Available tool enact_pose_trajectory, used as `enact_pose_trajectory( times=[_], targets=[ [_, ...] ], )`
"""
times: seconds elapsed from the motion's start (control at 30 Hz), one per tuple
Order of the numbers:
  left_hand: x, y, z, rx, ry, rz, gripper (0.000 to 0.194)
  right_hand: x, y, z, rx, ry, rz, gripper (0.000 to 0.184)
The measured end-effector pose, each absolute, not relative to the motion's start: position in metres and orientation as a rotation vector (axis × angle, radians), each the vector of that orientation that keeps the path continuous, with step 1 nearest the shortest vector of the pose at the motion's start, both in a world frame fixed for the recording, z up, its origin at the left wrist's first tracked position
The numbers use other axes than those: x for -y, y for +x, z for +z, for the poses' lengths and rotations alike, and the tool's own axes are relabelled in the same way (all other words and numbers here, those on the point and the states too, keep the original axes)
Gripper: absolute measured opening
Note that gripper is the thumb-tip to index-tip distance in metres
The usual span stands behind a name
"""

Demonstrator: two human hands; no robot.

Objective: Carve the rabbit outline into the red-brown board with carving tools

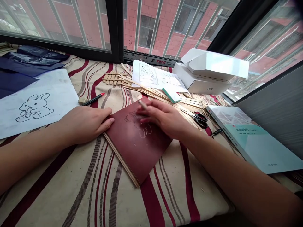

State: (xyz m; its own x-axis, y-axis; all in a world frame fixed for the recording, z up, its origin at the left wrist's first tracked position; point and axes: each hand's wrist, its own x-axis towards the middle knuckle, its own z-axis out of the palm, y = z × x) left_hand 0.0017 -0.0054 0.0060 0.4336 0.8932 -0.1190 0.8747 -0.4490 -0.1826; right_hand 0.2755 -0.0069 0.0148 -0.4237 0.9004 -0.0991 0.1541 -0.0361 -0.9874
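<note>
A dark red board (134,148) with layered, pale wooden edges lies at an angle on the striped cloth. A faint, light rabbit-like outline is drawn on its upper half. My left hand (88,123) grips the board's left corner, thumb and fingers at the edge. Over the drawing, my right hand (163,118) is closed around a short, pale stick-like tool (142,105). Motion blurs the fingertips, and the tool's working end cannot be made out. Left of the board lies a white sheet (59,91) with a black line drawing of a rabbit.
Behind the board are thin wooden strips (151,91), a green-white eraser-like block (171,95) and a printed sheet (148,74). Scissors (200,119) and a book (255,138) lie right. A white box (201,80) stands by the window. A red-tipped pen (93,99) is near my left hand.
</note>
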Motion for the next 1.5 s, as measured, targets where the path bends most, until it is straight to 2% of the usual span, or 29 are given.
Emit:
enact_pose_trajectory(
  times=[0.27, 0.37, 0.5, 0.97, 1.17, 1.37, 1.5],
  targets=[
    [-0.001, -0.001, 0.000, 1.656, -2.562, 0.424, 0.035, 0.012, 0.307, 0.036, 2.452, -1.111, 0.565, 0.027],
    [0.000, 0.000, 0.001, 1.656, -2.559, 0.431, 0.034, 0.019, 0.315, 0.041, 2.694, -0.947, 0.383, 0.035],
    [0.002, 0.002, 0.002, 1.645, -2.548, 0.419, 0.034, 0.026, 0.318, 0.039, 2.777, -0.903, 0.177, 0.035],
    [0.003, 0.001, 0.002, 1.611, -2.537, 0.411, 0.036, 0.032, 0.313, 0.043, 2.880, -0.973, 0.016, 0.029],
    [0.004, 0.004, 0.004, 1.611, -2.534, 0.400, 0.036, 0.046, 0.293, 0.059, 3.083, -1.177, -0.115, 0.039],
    [0.002, 0.006, 0.005, 1.627, -2.555, 0.416, 0.037, 0.048, 0.262, 0.085, 3.407, -1.090, -0.358, 0.029],
    [0.001, 0.006, 0.003, 1.646, -2.566, 0.429, 0.038, 0.034, 0.251, 0.097, 3.467, -1.032, -0.309, 0.016]
  ],
)
